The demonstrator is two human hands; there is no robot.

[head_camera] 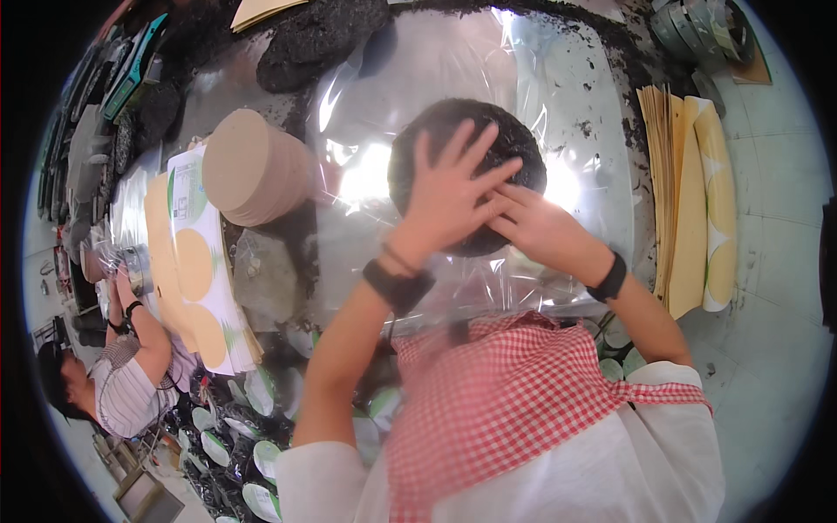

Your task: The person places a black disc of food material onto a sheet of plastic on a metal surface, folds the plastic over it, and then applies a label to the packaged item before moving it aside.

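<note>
A dark round cake of what looks like dried seaweed [523, 140] lies on clear plastic film [418, 59] before me. My left hand [451, 189] is over the cake with its fingers spread. Crossing in from the right, my right hand [529, 216] has its fingertips at my left thumb, over the cake's lower right part. Whether those fingers grip anything is hidden. To the left stands a leaning stack of round cardboard discs [252, 167].
Left are printed label sheets [203, 261] and a plastic-wrapped block [265, 271]. Brown paper sheets [667, 196] and a label roll [716, 202] lie right. Dark loose sheets [320, 46] lie behind. Packed bags with labels [261, 457] fill the space below. Another person [127, 372] works far left.
</note>
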